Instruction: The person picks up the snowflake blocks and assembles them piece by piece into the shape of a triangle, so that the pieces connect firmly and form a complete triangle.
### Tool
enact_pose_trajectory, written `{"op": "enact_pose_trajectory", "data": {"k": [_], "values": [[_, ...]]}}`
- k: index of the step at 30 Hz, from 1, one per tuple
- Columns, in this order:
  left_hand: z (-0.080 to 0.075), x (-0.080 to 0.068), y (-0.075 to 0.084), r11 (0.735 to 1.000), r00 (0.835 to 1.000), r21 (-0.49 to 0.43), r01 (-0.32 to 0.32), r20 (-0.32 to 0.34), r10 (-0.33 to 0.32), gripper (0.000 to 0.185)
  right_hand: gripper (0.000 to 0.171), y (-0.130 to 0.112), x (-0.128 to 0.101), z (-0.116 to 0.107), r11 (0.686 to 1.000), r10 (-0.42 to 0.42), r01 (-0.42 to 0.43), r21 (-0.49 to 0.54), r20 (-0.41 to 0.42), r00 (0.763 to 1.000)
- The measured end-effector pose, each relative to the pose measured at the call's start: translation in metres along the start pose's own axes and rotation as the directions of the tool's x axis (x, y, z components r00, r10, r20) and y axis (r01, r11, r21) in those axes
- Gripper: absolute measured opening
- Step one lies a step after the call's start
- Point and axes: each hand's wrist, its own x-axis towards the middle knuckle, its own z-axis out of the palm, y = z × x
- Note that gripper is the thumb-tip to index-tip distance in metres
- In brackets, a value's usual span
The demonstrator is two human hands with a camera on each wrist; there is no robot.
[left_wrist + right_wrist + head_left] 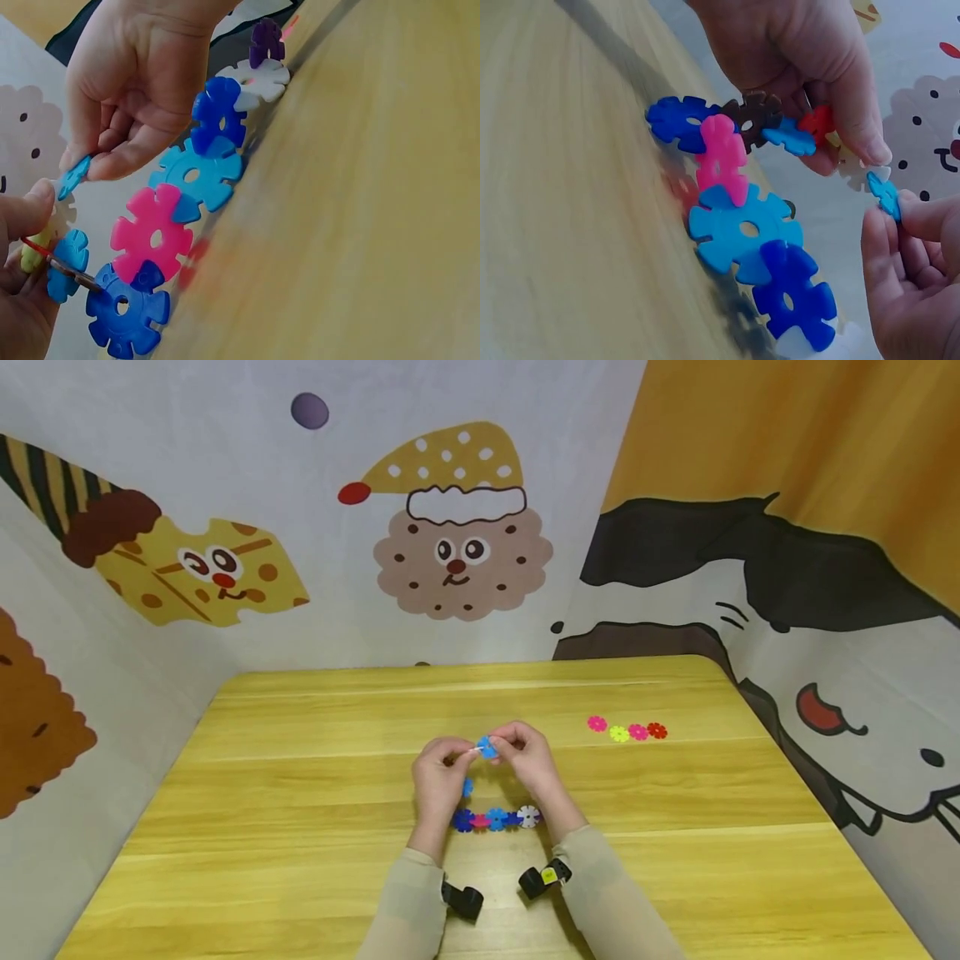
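My left hand [437, 777] pinches a white snowflake disc [880, 172], mostly hidden by the fingers. Between thumb and fingers of my right hand [531, 762] is a light blue snowflake disc [488, 747], its edge against the white one; whether their slots interlock I cannot tell. Red [817, 124], light blue [790, 136] and brown [753, 118] discs run from beneath the left hand to a dark blue disc [126, 309]. From there a joined row continues with a pink disc [154, 232], a larger light blue disc [201, 178], another dark blue disc [220, 116], a white disc [259, 79] and a purple disc [267, 43].
On the wooden table [262, 827], a short line of pink, yellow and red discs [637, 732] lies at the back right. Black wrist cameras [463, 902] are strapped to both wrists. A cartoon-printed cloth [465, 635] stands behind the table's far edge.
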Motion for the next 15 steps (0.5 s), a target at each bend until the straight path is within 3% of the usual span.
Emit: {"op": "enact_pose_trajectory", "data": {"k": [3, 7, 15], "values": [[-0.0018, 0.0006, 0.0008, 0.996, 0.998, 0.092, -0.009, 0.069, 0.003, 0.016, 0.011, 0.0031, 0.0006, -0.0006, 1.000, 0.015, -0.014, 0.027, -0.032, 0.999], [-0.0041, 0.0022, 0.0009, 0.974, 0.987, 0.212, -0.079, 0.152, 0.047, 0.037, 0.012, 0.0047, 0.0005, -0.0013, 0.999, 0.033, -0.031, 0.038, -0.050, 0.998], [-0.0051, 0.0054, -0.0011, 0.932, 0.957, 0.289, -0.219, 0.251, 0.147, 0.042, 0.017, 0.0098, -0.0002, -0.0004, 0.993, 0.054, -0.052, 0.105, -0.023, 0.998]]}}
